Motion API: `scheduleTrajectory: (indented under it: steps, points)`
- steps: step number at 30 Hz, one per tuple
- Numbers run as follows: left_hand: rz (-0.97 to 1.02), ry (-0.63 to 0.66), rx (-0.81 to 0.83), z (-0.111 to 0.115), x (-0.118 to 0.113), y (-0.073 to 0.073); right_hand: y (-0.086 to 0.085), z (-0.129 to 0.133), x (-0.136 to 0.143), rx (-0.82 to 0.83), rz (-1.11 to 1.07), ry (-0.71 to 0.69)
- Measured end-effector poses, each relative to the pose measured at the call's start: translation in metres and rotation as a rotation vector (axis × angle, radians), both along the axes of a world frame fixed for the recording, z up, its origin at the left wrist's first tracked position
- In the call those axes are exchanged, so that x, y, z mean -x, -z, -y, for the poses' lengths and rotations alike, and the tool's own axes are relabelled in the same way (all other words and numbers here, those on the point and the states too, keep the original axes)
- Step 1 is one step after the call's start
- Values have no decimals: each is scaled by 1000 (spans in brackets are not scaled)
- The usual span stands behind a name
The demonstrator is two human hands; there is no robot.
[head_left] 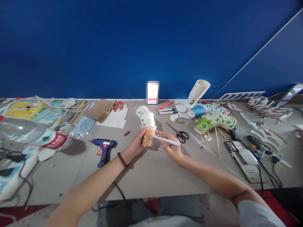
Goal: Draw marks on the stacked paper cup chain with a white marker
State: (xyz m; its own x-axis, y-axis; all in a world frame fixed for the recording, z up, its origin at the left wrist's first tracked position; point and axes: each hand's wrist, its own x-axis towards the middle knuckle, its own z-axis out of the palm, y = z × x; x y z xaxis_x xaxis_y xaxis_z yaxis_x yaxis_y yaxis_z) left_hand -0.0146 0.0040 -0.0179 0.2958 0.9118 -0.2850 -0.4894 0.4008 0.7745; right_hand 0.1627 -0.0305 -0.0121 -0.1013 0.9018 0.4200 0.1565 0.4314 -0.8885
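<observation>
My left hand (138,141) is closed around an orange patterned paper cup (148,138). White paper cups with green leaf prints (147,119) extend from its far end in a bent row. In the fingers of my right hand (172,150) is a white marker (169,140) with a reddish end, its other end pointing at the cup's right side. Whether the tip touches the cup I cannot tell. Black-handled scissors (182,137) lie beyond my right hand. To the left of my left hand rests a blue glue gun (103,149) with a small red light.
A tall stack of white cups (199,91) leans at the back right, near blue cups (198,110) and green cups (205,124). Several markers (167,112) lie by a propped phone (152,92). A water bottle (35,134) and power strip (19,173) occupy the left; another phone (246,167) lies right.
</observation>
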Motion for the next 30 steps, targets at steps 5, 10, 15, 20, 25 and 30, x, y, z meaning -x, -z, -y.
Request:
scheduleTrajectory:
  steps: [5,10,15,20,25,30]
  points:
    - [12,-11,9,1,0,-1,0,0,0,-7,10,-5]
    - [-15,-12,34,1,-2,-7,1,0,-2,0,2,-74]
    - [-19,-22,43,0,-2,-5,0,1,-1,-4,-6,-88]
    - [-15,-4,12,0,-1,-1,-1,0,0,-18,5,-7]
    - [0,8,-23,0,0,-1,0,0,1,-7,9,15]
    - [-25,-8,20,1,-1,-5,2,0,0,-5,-38,-52]
